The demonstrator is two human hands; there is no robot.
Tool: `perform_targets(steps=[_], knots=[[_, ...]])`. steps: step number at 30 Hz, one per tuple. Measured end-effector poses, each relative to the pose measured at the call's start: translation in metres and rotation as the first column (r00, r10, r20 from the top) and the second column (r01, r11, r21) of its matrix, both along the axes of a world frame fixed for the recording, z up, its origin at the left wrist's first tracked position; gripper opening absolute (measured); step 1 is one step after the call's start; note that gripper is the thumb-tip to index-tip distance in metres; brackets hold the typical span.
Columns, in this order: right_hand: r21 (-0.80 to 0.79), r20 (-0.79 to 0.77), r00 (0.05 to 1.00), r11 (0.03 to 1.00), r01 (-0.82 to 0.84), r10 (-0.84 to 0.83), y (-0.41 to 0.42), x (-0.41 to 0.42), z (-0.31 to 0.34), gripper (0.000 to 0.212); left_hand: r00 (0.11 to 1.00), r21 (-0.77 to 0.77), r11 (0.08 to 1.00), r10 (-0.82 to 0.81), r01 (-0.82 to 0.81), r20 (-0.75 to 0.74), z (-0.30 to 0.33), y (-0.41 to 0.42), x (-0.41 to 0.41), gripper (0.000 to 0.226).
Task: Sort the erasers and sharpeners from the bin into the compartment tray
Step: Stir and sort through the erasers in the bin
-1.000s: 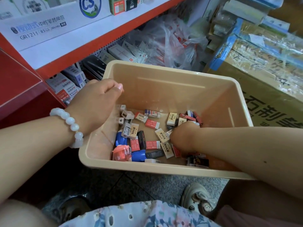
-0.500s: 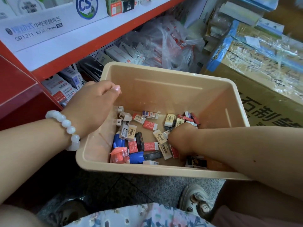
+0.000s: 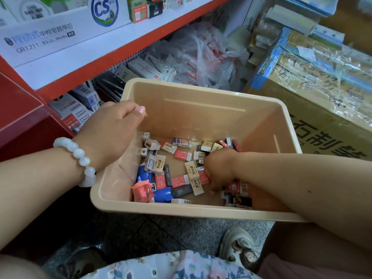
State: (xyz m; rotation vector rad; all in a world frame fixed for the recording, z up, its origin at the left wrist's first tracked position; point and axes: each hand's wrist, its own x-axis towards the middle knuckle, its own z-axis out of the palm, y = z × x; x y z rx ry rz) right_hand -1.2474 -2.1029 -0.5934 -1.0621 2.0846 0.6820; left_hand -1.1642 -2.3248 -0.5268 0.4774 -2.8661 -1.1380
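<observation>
A beige plastic bin [image 3: 201, 117] sits tilted in front of me, with several small erasers and sharpeners scattered across its bottom. Among them are a red eraser [image 3: 182, 155], a cream eraser [image 3: 191, 168], a grey sharpener [image 3: 152, 144] and an orange sharpener [image 3: 142, 191]. My left hand [image 3: 112, 129], with a white bead bracelet on its wrist, grips the bin's left rim. My right hand [image 3: 218, 168] reaches down into the pile, knuckles up and fingers buried among the erasers; what they hold is hidden. No compartment tray is in view.
A red and white shop shelf [image 3: 120, 49] with stationery boxes runs along the left and back. A plastic bag [image 3: 201, 55] of goods lies behind the bin. A taped cardboard box [image 3: 322, 127] stands right. My shoe [image 3: 237, 246] rests on grey floor below.
My right hand has shifted slightly within the pile, fingers pushing lower toward the bin's near side. The left hand keeps its hold on the rim.
</observation>
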Motion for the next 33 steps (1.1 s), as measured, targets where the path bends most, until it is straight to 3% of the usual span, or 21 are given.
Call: perform_targets(steps=[4,11,15,18,24,29,33], knots=[[0.091,-0.045,0.974,0.971,-0.219,0.224,0.0,0.012,-0.003,0.035,1.0,0.006,1.0,-0.002,0.002,-0.003,0.0,0.0,0.001,0.03],[0.121,-0.097,0.947,0.949,-0.293,0.305,0.0,0.019,-0.011,0.032,1.0,-0.004,1.0,0.013,-0.013,-0.001,0.002,0.002,0.001,0.031],[0.099,-0.05,0.973,0.971,-0.219,0.225,0.001,0.016,-0.008,0.042,1.0,-0.009,1.0,0.012,-0.012,-0.002,0.003,0.002,0.002,0.032],[0.09,-0.024,0.984,0.98,-0.175,0.178,0.001,0.012,-0.006,0.033,1.0,-0.015,1.0,0.002,-0.002,0.0,0.001,0.001,0.0,0.033],[-0.011,0.15,0.975,0.986,0.167,-0.164,-0.003,-0.001,0.006,0.029,1.0,-0.006,1.0,-0.017,0.017,-0.006,-0.003,-0.002,0.001,0.033],[0.059,0.032,0.993,0.992,-0.114,0.112,-0.002,0.017,0.0,0.037,1.0,-0.005,1.0,-0.002,0.002,0.004,0.0,-0.001,0.001,0.033],[0.04,-0.009,0.987,0.986,-0.161,0.162,0.002,0.024,-0.007,0.033,1.0,0.001,1.0,-0.004,0.004,0.0,0.001,0.0,0.001,0.034]])
